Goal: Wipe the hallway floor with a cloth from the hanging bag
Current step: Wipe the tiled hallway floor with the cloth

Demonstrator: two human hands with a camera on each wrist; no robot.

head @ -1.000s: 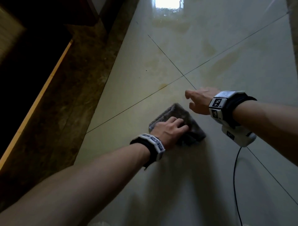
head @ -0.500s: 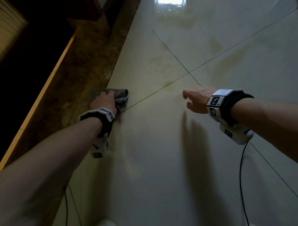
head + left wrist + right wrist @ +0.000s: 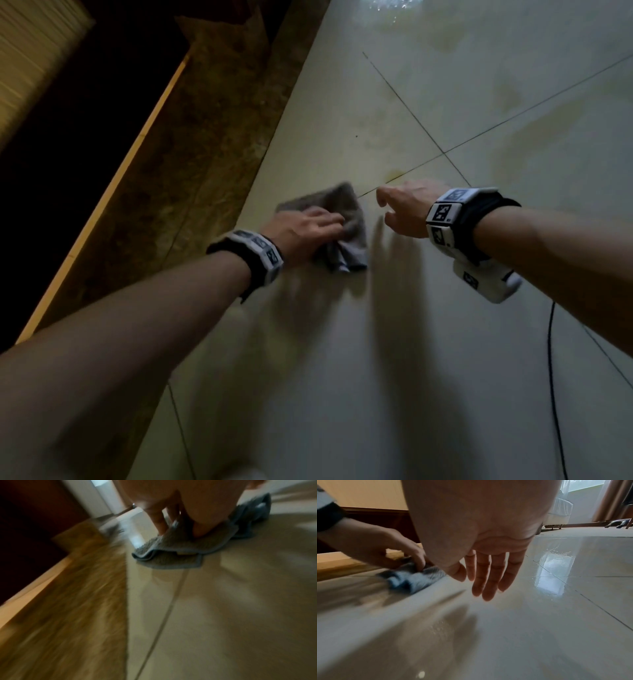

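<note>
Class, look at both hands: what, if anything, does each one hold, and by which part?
The left hand presses the grey cloth to the floor, fingers on its top. The right hand holds nothing.

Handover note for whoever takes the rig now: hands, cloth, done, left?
Left hand: fingers pressing the grey cloth flat on the floor, mid-wipe; no firm grip visible.
Right hand: open, holds nothing, just right of the cloth.
Cloth: bunched, on the pale tile near the brown border strip.
Done: cloth is out and wiping is under way.
Left: yellowish stains ahead, near the tile joints.
</note>
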